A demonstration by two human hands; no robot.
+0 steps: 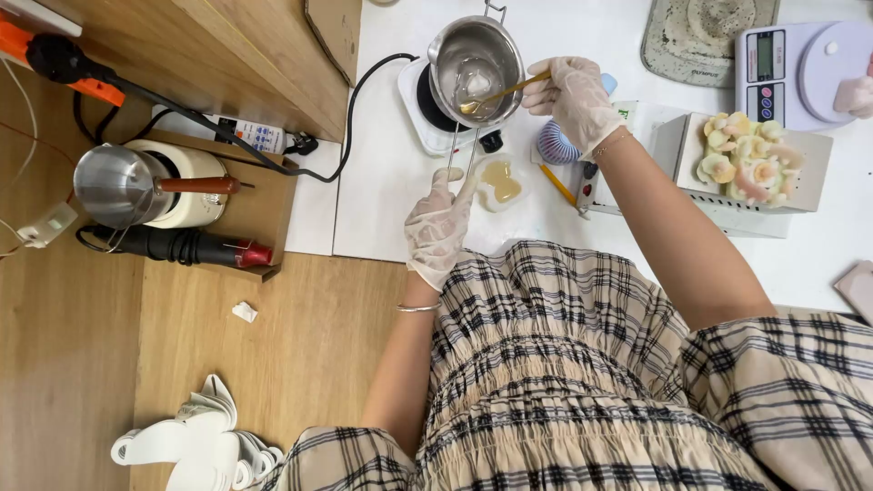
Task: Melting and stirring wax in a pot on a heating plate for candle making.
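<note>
Your gloved right hand [576, 95] grips a gold spoon [506, 92] in the steel pot [475, 56] at twelve o'clock; your gloved left hand [438, 227] closes on its wire handle [461, 150]; the heart-shaped mould [499, 182] holds amber wax, partly filled.

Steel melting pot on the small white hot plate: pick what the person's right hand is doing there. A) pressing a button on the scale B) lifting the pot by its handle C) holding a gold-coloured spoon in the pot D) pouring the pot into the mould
C: the gloved right hand holds a gold-coloured spoon whose bowl sits inside the steel pot, while the left hand holds the pot's wire handle.
</note>
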